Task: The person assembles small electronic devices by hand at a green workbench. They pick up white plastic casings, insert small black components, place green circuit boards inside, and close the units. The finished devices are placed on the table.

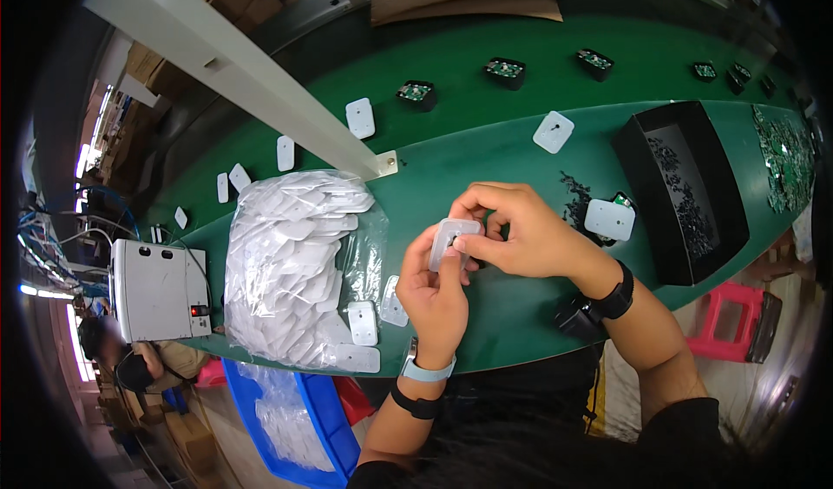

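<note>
My left hand (434, 302) grips a white plastic cover (444, 239), a flat piece with rounded corners, held up over the green bench. Against the middle of that cover, my right hand (521, 233) pinches a small black part, mostly hidden by the fingertips. To the right of my hands lies a scatter of small black parts (574, 201). Beside it, another white cover (610, 219) rests partly over a green circuit board. A large plastic bag full of white covers (291, 263) lies left of my hands, with a few loose covers (363, 323) at its edge.
A black box (729, 207) with small black parts stands right, near a heap of circuit boards (785, 159). Black housings with boards (505, 71) and white covers (360, 118) sit along the far strip. A metal post (252, 72) rises at left; a blue bin (334, 415) stands below.
</note>
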The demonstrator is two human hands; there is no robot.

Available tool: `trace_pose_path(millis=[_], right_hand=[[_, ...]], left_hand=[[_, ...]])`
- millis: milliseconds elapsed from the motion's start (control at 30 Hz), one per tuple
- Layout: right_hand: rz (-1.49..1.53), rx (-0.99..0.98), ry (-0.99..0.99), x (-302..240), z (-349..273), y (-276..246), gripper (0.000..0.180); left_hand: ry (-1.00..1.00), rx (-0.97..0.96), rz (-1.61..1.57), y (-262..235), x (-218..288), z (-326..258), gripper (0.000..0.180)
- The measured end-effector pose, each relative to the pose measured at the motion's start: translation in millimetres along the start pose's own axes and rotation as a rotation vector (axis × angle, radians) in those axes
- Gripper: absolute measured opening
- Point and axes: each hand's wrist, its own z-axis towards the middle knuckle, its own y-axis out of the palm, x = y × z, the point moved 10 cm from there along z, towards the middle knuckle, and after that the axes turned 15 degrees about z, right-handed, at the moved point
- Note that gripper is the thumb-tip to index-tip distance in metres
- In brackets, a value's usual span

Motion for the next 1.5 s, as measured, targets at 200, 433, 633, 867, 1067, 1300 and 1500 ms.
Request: trace_pose_path(millis=[200, 433, 633, 867, 1067, 1300, 1500], right_hand=[[0.100, -0.067, -0.068, 14.1, 1.7, 15.9, 0.028], [-0.486, -0.233, -0.417, 4.1, -9.0, 67.1, 0.027], [-0.591, 0.249, -0.262, -8.0, 66.3, -10.9, 0.039], [-0.823, 0.493, -0.149, 33.0, 167.2, -69.2, 0.049], [-0.340, 0.334, -0.164, 15.4, 147.0, -55.6, 0.032], [0.201, 0.127, -0.094, -25.1, 11.5, -52.4, 0.040], [0.345, 0.091, 0.023, 1.6, -11.3, -49.7, 0.026]], left_hand=[[-0.028, 0.233, -0.105, -47.8, 13.5, -3.8, 0.024], [-0.065, 0.391, -0.180, -137.8, 11.4, -13.4, 0.021], [-0.172, 0.122, -0.285, -74.3, -16.8, -44.4, 0.017], [-0.182, -0.062, -0.344, -43.5, -16.8, -37.1, 0.021], [-0.244, -0.062, -0.443, -53.1, -10.5, -17.6, 0.028], [-0.270, -0.185, -0.557, -11.2, 0.1, 3.1, 0.037], [-0.338, -0.218, -0.723, 21.2, -20.6, 14.3, 0.041]])
